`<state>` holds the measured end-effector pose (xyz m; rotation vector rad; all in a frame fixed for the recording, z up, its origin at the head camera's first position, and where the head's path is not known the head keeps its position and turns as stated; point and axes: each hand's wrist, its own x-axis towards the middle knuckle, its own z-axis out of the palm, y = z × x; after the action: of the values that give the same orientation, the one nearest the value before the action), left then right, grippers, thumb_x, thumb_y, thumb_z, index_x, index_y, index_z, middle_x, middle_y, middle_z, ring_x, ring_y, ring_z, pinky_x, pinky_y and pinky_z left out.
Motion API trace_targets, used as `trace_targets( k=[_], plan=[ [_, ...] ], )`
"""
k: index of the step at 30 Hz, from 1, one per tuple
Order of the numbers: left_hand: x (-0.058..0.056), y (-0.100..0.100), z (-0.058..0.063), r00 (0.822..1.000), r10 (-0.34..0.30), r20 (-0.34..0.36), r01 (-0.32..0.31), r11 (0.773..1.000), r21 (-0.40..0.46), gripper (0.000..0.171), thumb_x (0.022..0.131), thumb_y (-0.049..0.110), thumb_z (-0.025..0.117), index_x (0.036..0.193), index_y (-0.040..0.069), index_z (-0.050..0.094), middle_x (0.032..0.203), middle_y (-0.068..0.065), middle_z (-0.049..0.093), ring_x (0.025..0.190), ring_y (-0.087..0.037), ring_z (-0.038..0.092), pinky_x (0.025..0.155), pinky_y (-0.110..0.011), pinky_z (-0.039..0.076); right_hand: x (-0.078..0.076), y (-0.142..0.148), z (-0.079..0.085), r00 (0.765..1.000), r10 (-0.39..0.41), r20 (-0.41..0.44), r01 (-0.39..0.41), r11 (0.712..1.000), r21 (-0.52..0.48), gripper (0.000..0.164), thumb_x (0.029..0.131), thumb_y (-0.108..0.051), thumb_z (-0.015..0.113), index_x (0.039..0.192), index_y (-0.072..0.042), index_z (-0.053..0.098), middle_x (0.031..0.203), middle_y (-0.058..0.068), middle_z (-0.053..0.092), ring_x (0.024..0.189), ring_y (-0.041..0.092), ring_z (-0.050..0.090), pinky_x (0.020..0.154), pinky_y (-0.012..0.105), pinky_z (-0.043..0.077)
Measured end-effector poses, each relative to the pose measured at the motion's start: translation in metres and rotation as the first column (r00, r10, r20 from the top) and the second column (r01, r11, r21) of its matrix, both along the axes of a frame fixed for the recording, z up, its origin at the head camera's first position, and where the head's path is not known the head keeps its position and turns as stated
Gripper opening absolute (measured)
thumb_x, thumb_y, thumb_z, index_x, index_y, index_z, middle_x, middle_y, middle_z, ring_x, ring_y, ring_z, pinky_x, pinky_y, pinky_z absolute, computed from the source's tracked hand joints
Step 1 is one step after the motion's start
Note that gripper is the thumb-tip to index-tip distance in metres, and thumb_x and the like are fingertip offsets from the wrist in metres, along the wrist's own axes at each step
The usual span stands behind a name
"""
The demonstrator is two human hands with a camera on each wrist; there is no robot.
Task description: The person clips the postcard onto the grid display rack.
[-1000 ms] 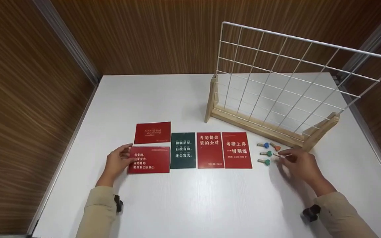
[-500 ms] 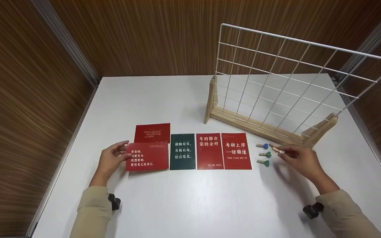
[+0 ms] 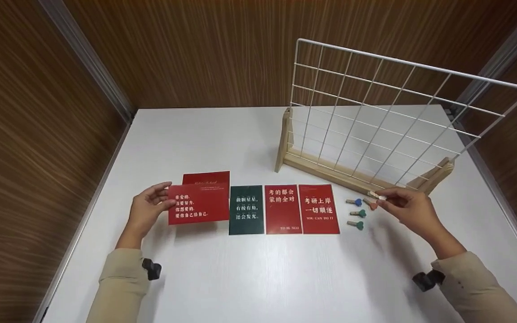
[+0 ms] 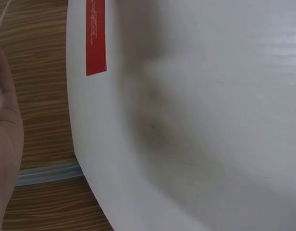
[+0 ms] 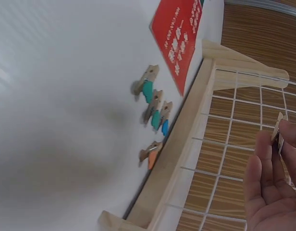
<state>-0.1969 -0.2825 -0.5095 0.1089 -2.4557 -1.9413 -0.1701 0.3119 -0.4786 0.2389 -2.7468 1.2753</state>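
My left hand [image 3: 145, 211] pinches a red card [image 3: 202, 202] with white lettering by its left edge, holding it raised over the table with a shadow below. It partly covers a second red card [image 3: 207, 176] lying behind. Between thumb and fingers of my right hand [image 3: 411, 213] is a small wooden clothespin [image 5: 278, 131], raised in front of the grid rack. Below that hand lie several more clothespins: an orange one [image 5: 152, 154], a blue one [image 3: 354, 202] and two green ones, the nearer green clothespin [image 3: 356, 225] being closest to me.
A white wire grid [image 3: 388, 107] stands on a wooden base [image 3: 339, 172] at the back right. In the middle of the table lie a dark green card [image 3: 246, 220] and two upright red cards, the right-hand red card [image 3: 319, 224] nearest the clothespins. Wood-grain panels [image 3: 213, 54] enclose the table.
My left hand has lifted the front red card off the table, so it overlaps the one behind. My right hand has picked up a clothespin and raised it toward the rack.
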Motion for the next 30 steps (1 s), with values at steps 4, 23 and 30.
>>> trace_targets(
  k=[4,23,30],
  plan=[
    [-0.003,0.003,0.008,1.0,-0.008,-0.016,0.008,1.0,0.013,0.055,0.082,0.004,0.073,0.132,-0.003,0.052,0.108,-0.015,0.057,0.095,-0.012,0.06,0.08,-0.028,0.054,-0.002,-0.001,0.008,1.0,0.015,-0.011,-0.015,0.999,-0.031,0.022,0.085,-0.005,0.071,0.106,0.001,0.07,0.093,0.014,0.068,0.072,0.004,0.06,0.057,0.014,0.048],
    [-0.015,0.014,0.036,0.996,-0.036,-0.081,0.033,0.999,-0.04,0.054,0.081,0.005,0.075,0.13,-0.002,0.054,0.108,-0.015,0.057,0.097,-0.015,0.059,0.079,-0.027,0.054,-0.011,-0.007,0.058,0.998,0.047,-0.052,-0.046,0.999,0.013,0.021,0.085,-0.006,0.072,0.105,-0.001,0.071,0.094,0.013,0.069,0.071,0.004,0.058,0.059,0.012,0.048],
    [-0.024,0.024,0.052,0.991,-0.064,-0.117,0.057,0.997,-0.061,0.054,0.08,0.003,0.075,0.13,-0.001,0.055,0.109,-0.016,0.057,0.098,-0.017,0.059,0.079,-0.027,0.054,-0.013,-0.013,0.077,0.996,0.06,-0.071,-0.058,0.998,0.031,0.02,0.085,-0.007,0.072,0.104,-0.001,0.071,0.092,0.013,0.068,0.072,0.002,0.06,0.06,0.012,0.049]
  ],
)
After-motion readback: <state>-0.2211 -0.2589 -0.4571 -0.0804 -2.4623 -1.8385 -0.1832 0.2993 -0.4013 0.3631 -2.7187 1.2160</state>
